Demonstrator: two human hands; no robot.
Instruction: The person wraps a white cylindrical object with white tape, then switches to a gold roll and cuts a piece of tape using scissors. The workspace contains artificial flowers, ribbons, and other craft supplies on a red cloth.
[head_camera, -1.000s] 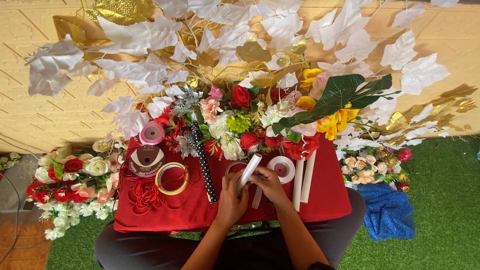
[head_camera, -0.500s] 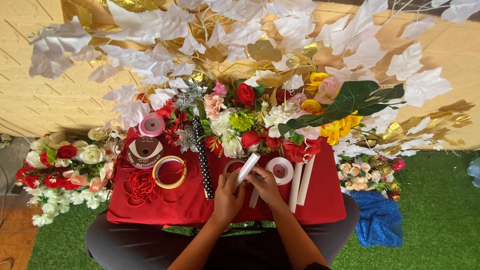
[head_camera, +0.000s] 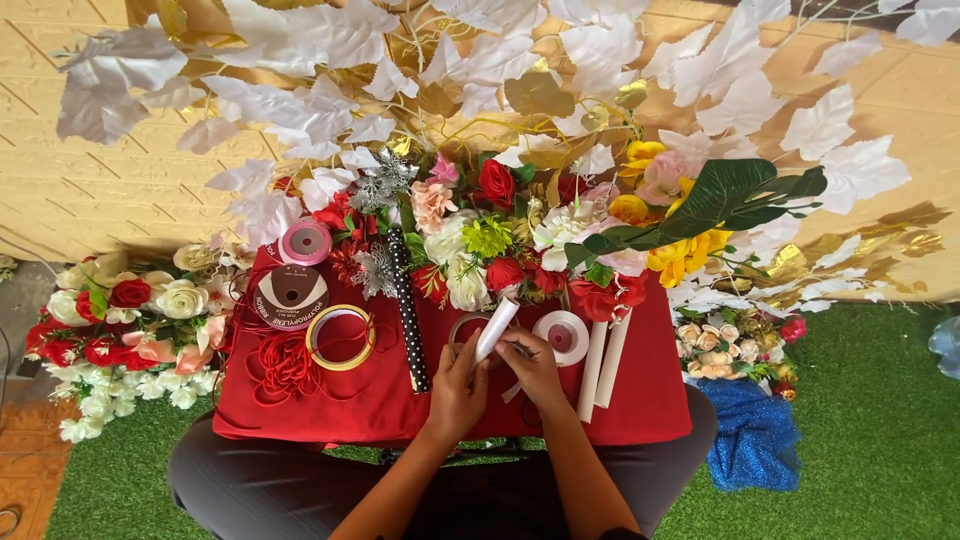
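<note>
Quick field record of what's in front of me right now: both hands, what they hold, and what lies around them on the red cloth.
left hand: holding the lower part of a white roll, which is tilted up to the right
right hand: on the same roll, fingers beside it
surface: red cloth
right of hands: white tape reel, two white tubes
left of hands: black dotted stick, gold ring, red cord, brown ribbon spool, pink ribbon spool
behind: flower arrangement with white leaves
</note>
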